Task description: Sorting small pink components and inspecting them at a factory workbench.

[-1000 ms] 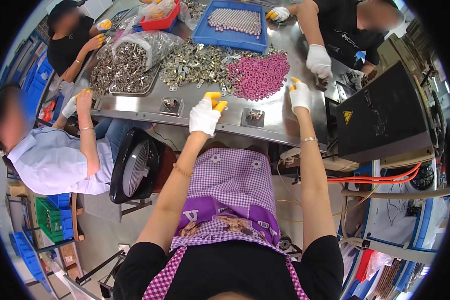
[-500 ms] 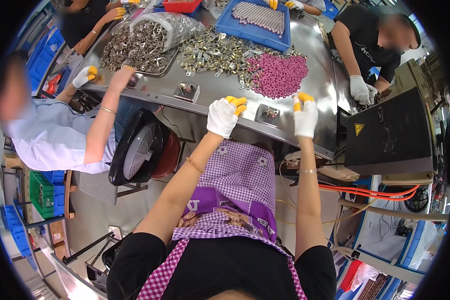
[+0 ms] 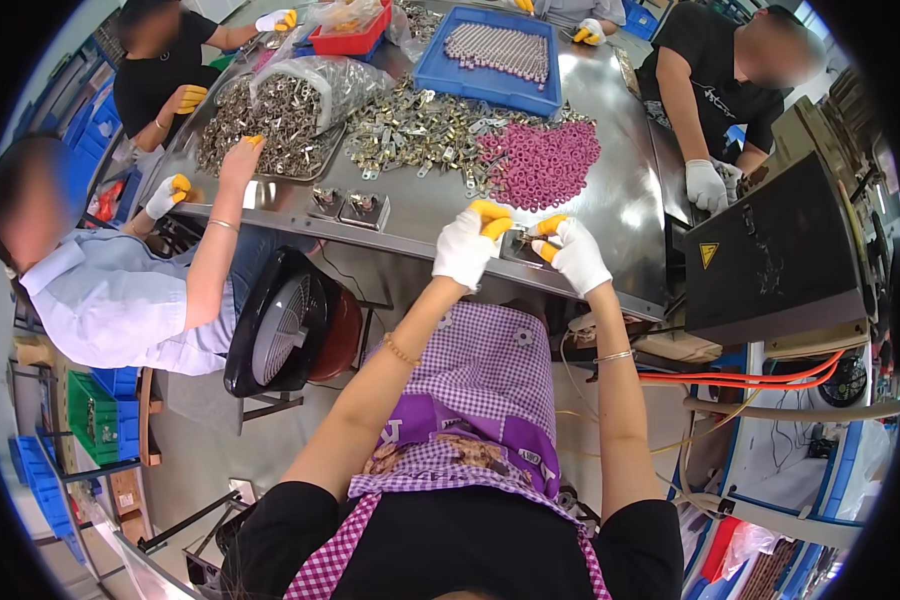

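My left hand (image 3: 467, 247), in a white glove with yellow fingertips, is at the left side of a small metal block (image 3: 519, 246) by the table's near edge. Its fingers are pinched together, and whatever they hold is too small to make out. From the right, my right hand (image 3: 573, 254), gloved alike, reaches over the same block with thumb and finger closed at its top. Small metal parts sit on the block, partly hidden by my fingers. Just beyond lies a pile of pink rings (image 3: 542, 163), beside a heap of small metal terminals (image 3: 410, 128).
A blue tray (image 3: 432, 84) of ordered pink-and-metal pieces stands at the back. Left are a metal tray of parts (image 3: 260, 125) and another small block (image 3: 365, 210). Co-workers sit around the steel table (image 3: 625, 215). A black machine box (image 3: 775, 262) stands right.
My right hand has moved left and closed in on the block from above the table's right part. My left hand has shifted right towards the block. The view has shifted slightly.
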`<state>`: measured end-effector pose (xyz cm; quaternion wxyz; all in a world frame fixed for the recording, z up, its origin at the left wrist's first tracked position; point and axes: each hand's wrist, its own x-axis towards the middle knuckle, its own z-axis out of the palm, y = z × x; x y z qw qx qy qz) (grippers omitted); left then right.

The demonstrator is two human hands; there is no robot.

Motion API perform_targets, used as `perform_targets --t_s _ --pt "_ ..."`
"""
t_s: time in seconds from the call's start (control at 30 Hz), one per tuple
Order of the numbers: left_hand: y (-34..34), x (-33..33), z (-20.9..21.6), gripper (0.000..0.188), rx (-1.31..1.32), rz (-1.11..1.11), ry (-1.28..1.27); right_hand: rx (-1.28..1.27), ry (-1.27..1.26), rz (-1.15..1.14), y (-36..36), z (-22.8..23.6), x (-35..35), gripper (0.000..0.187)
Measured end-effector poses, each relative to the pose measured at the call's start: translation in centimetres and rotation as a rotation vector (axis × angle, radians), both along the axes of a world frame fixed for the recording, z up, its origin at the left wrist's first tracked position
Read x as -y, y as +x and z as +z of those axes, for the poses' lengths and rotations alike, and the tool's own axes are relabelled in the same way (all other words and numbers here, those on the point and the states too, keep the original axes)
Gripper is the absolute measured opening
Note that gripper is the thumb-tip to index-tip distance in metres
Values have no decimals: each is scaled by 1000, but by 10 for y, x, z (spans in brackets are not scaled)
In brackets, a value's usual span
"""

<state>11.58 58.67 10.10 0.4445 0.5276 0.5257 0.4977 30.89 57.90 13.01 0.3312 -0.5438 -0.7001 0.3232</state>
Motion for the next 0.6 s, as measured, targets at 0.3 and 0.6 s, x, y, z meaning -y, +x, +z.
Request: perform_targets --t_s 0.3,0.6 --pt "16 -10 7 20 -987 -82 563 36 205 -91 -2 -21 8 31" --pt "10 -10 4 25 -859 -86 624 270 278 -69 -15 0 29 41"
